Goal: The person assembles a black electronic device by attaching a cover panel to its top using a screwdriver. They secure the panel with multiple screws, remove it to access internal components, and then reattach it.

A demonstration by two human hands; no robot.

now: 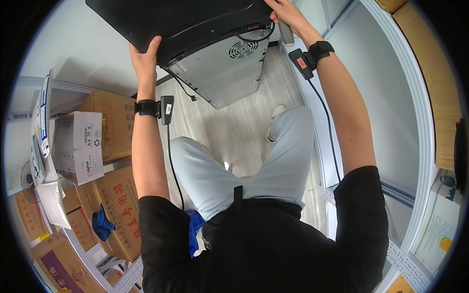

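Observation:
A box-shaped appliance stands in front of me, with a wide black panel (pixel 195 24) on top and a grey metal side (pixel 215 73) that has a round slotted vent (pixel 243 49). My left hand (pixel 145 56) is closed on the panel's near left edge, thumb on top, other fingers mostly hidden. At the panel's right end is my right hand (pixel 291 18), its fingers curled, with a grey handle (pixel 286 34) sticking out below them. What that handle belongs to is hidden. A black cable loop (pixel 264 36) hangs under the panel's right end; a power cord (pixel 181 87) dangles at its left.
Metal shelving on my left holds cardboard boxes (pixel 119 205), a white paper-wrapped pack (pixel 88 146) and a dark blue cloth (pixel 102 223). White-framed shelving (pixel 408 73) with a large carton (pixel 442 88) rises on my right. Wired black devices (pixel 166 110) are strapped to both wrists. Light wood-look floor (pixel 229 132) lies below.

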